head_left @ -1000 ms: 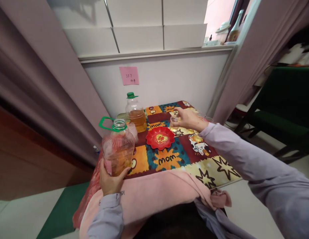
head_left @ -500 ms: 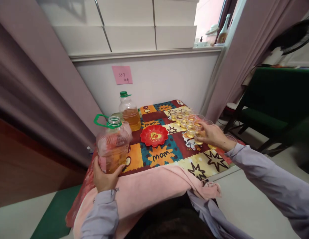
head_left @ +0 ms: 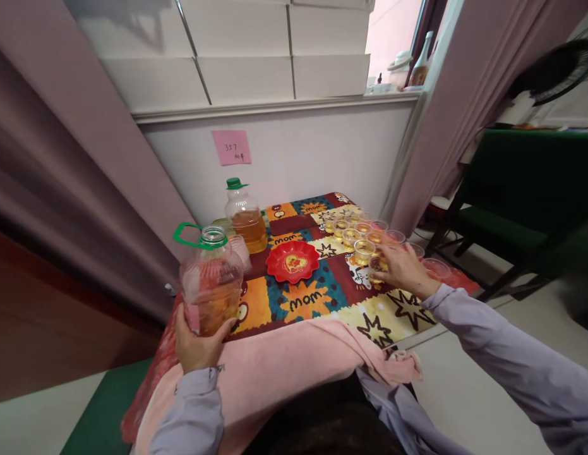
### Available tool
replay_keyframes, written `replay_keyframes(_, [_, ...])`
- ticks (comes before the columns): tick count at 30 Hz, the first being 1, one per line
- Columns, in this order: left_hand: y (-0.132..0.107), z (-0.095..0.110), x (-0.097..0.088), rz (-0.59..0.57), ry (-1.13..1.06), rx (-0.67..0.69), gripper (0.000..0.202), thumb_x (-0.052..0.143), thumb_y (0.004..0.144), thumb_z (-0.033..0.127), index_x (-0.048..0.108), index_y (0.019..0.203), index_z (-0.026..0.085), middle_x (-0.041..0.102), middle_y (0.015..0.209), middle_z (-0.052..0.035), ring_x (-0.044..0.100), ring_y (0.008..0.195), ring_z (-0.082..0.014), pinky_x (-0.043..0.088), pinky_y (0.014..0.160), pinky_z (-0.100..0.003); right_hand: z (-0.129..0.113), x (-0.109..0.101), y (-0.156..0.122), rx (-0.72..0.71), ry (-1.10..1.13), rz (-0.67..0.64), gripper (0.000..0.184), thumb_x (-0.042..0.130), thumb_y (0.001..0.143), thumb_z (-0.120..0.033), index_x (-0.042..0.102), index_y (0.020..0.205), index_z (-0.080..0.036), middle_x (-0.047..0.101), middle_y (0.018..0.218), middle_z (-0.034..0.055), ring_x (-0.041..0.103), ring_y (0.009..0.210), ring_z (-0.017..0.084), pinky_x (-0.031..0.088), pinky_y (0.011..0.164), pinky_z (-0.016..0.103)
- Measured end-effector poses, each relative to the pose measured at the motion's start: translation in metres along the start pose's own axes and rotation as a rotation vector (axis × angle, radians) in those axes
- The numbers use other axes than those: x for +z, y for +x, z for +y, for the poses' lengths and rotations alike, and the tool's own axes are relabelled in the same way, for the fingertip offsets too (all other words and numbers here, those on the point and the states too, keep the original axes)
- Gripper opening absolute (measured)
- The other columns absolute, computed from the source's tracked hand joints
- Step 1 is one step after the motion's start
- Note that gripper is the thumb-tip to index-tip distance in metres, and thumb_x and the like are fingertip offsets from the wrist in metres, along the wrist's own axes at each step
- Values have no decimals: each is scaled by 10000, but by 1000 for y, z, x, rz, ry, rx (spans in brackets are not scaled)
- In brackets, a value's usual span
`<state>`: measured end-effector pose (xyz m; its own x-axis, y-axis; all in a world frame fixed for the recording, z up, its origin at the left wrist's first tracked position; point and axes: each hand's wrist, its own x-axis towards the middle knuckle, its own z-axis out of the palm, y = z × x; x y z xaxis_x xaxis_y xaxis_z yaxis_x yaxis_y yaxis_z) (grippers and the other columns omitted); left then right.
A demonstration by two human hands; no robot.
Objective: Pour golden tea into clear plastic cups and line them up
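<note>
My left hand (head_left: 199, 344) is wrapped round the lower part of a large clear plastic jug (head_left: 212, 278), which stands upright at the left near edge of the table. The jug has a green handle ring, an uncapped mouth and amber liquid inside. At the right, my right hand (head_left: 406, 270) has its fingers round a small clear plastic cup (head_left: 378, 265) at the near end of a group. Several similar cups (head_left: 350, 235) with yellowish liquid stand close together beyond it. My fingers and palm partly hide the held cup and those behind it.
A second jug (head_left: 249, 230) with a green cap stands at the back left, with a stack of cups (head_left: 240, 251) beside it. A red scalloped plate (head_left: 292, 262) lies mid-table. Pink cloth (head_left: 294, 360) covers the near edge. A green chair (head_left: 521, 189) stands to the right.
The view has tilted slightly, so the scene sits a little lower. My left hand stays on the jug, and my right hand stays at the same cup with its fingers slightly shifted.
</note>
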<state>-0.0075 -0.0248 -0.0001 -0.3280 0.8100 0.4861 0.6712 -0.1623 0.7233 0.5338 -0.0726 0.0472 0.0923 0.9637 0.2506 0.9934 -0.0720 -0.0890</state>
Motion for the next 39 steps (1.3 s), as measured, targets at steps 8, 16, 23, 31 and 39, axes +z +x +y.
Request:
replay_keyframes(8, [3, -6, 1, 7, -1, -16, 1323, 989, 613, 620, 415, 1700, 129, 509, 1708, -269, 488, 1583, -458, 375, 1318, -616, 3, 13, -5, 24, -15, 62, 649, 777, 895, -544, 658, 1442, -215, 752, 1436, 222, 664, 1398, 420, 285, 1268, 726])
replay_keyframes(16, [-2, -19, 7, 77, -67, -62, 1240, 1017, 564, 562, 496, 1627, 195, 554, 1680, -234, 527, 1562, -433, 383, 1317, -605, -29, -9, 13, -113, 97, 201, 513, 701, 969, -580, 740, 1336, -224, 766, 1427, 215, 699, 1341, 439, 434, 1185, 685])
replay_keyframes(23, [-5, -35, 5, 62, -80, -101, 1239, 1026, 554, 525, 486, 1621, 201, 582, 1642, -249, 543, 1546, -457, 396, 1299, -647, -170, -40, 88, -414, 454, 146, 308, 684, 1030, -429, 800, 1258, -257, 829, 1196, 111, 796, 1020, 294, 614, 929, 422])
replay_keyframes(31, [-10, -46, 4, 44, -68, -211, 1254, 1021, 528, 578, 504, 1593, 164, 625, 1573, -260, 591, 1487, -485, 452, 1257, -649, -305, -21, 167, -570, 303, -82, 370, 662, 1082, -330, 739, 1424, -211, 739, 1438, 112, 772, 1203, 281, 588, 999, 361])
replay_keyframes(39, [-17, -49, 3, 21, -88, -240, 1305, 1040, 528, 572, 471, 1627, 157, 623, 1582, -277, 587, 1499, -485, 472, 1244, -646, -355, -2, 196, -667, 63, -241, 330, 617, 1070, -233, 801, 1341, -197, 766, 1437, 163, 769, 1245, 341, 617, 956, 399])
